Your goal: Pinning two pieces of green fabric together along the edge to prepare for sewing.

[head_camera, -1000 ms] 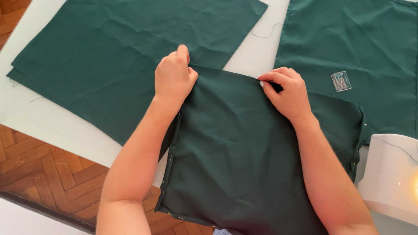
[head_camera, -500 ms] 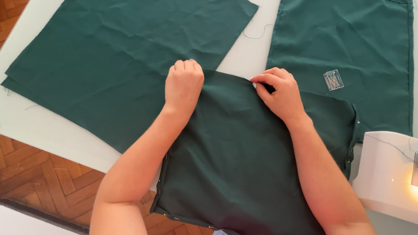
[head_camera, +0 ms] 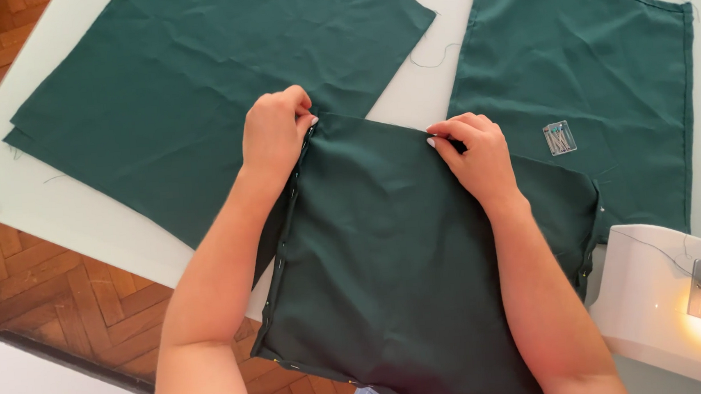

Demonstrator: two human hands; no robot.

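Your left hand [head_camera: 274, 135] and right hand [head_camera: 472, 154] each pinch the 12 o'clock edge of the pinned dark green fabric square [head_camera: 405, 275] on the table [head_camera: 433, 84] — left side pinned, stitching apparently still pending.

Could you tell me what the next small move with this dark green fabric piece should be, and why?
Probably pull the far edge taut between both hands. The left hand pinches the corner of the pinned fabric piece, the right hand grips the same edge further along, and it looks slightly slack between them.
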